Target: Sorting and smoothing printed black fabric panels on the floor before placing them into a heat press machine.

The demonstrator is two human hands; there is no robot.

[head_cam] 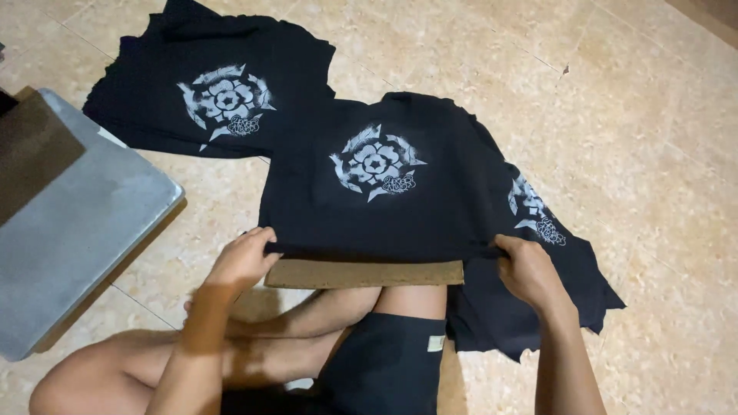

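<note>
Nearest the camera: bare folded legs and dark shorts (384, 361) of the seated person, on the beige speckled tile floor (630, 138). Just beyond the knees, a flat brown rectangular board (365, 273), near edge exposed, the rest hidden under cloth. Left hand (242, 260) closed around the near-left hem of the black fabric piece with a white floral print (377, 165); fingers curled over the edge, thumb tucked beneath. Right hand (526, 269) likewise clenched on the near-right hem of the same piece, at the board's right corner. Fabric stretched flat between both hands over the board, print facing up and roughly centred. Under it and trailing off to the right, a second black printed fabric piece (550, 253), ragged-edged, its white motif partly visible beside the right hand, lower end lying on the tiles. To the left, well apart from the left hand, a grey metal slab with rounded corners (84, 230) resting on the floor, a dark brown panel (31, 150) lying on its far-left part. Farthest away, upper left, a third black fabric piece with the same white flower print (219, 92), spread on the tiles, its right edge touching or overlapped by the held piece.
</note>
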